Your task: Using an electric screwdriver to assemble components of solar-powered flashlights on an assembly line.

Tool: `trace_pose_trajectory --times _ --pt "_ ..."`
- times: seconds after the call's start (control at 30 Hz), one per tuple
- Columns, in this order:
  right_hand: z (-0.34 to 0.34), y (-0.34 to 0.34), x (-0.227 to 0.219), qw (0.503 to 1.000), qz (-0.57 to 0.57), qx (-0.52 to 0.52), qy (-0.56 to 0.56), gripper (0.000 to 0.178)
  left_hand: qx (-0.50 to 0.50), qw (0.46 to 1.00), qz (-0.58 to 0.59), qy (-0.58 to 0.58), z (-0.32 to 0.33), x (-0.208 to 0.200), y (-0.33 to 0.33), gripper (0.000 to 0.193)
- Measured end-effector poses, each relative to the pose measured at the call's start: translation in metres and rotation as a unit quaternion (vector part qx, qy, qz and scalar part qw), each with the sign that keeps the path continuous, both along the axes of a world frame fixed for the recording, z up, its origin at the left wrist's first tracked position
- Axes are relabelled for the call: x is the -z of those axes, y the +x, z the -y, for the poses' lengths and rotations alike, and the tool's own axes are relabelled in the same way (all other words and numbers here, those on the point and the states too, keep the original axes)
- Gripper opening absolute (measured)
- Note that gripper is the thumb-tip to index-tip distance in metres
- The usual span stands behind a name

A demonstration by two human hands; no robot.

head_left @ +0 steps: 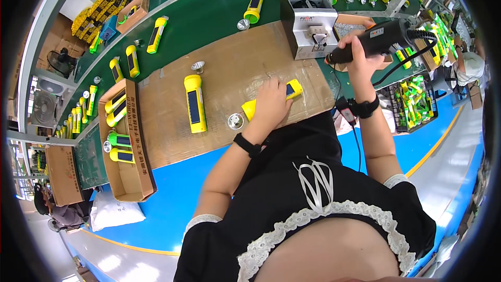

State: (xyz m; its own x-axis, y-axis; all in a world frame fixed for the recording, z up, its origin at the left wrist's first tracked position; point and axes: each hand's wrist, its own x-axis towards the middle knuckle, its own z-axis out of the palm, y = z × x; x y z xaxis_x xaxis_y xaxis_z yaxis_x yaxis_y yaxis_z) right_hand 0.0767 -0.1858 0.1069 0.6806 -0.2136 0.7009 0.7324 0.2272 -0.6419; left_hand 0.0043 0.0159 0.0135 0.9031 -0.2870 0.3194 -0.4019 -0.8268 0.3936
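My left hand (272, 103) lies over a yellow solar flashlight (295, 88) on the cardboard mat, its fingers wrapped round the middle and hiding much of the body. In my right hand (360, 60) is a black electric screwdriver (382, 38), held up to the right, its tip pointing left and apart from the flashlight. A round clear-and-white lamp piece (235, 121) sits just left of the flashlight's wide end. Further left, another yellow flashlight (195, 105) lies lengthwise, with a silver reflector cup (197, 66) beyond its head.
A grey metal machine (310, 26) stands at the mat's far right, before a cardboard box of small parts (350, 22). An open carton (136, 169) of flashlights overhangs the left edge. Behind runs a green conveyor (209, 26) carrying several flashlights. A black crate (417, 104) and the screwdriver's cable (399, 68) are rightward.
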Motion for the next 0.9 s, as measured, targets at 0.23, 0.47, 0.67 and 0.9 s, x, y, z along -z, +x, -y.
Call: trace_pose_trajectory --times 0.23,0.47,0.67,0.9 --pt "-0.01 0.05 -0.005 0.997 0.005 0.059 -0.045 0.04 0.019 1.0 -0.005 -0.021 -0.004 0.001 -0.011 0.048" --pt "-0.016 0.066 -0.015 0.988 -0.061 0.069 -0.123 0.036 0.013 0.999 0.011 -0.041 -0.004 0.005 -0.012 0.047" --pt "-0.013 0.061 -0.018 0.996 0.018 0.044 -0.07 0.033 0.004 1.0 0.007 -0.027 -0.003 0.007 -0.01 0.046" --pt "-0.011 0.076 -0.024 0.981 -0.072 0.03 -0.18 0.034 0.001 0.999 0.008 -0.037 -0.003 0.006 -0.01 0.046"
